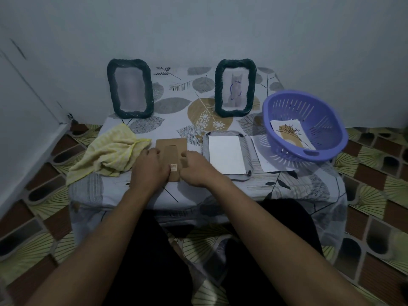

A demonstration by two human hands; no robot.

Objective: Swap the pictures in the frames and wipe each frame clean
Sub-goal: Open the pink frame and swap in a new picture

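On the leaf-print table (176, 120) at centre frame, I see my left hand (148, 167) and right hand (196, 170) curled, pinching the brown backing board (171, 144) between them.

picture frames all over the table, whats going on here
A person is partway through changing frame pictures. Both hands, the left hand and right hand, press on a brown cardboard backing board lying flat. Beside it an opened frame lies face down with a white sheet in it. Two dark frames stand at the back, the left frame and the cat frame. A yellow cloth lies untouched, and a purple basket holds a leaf print.
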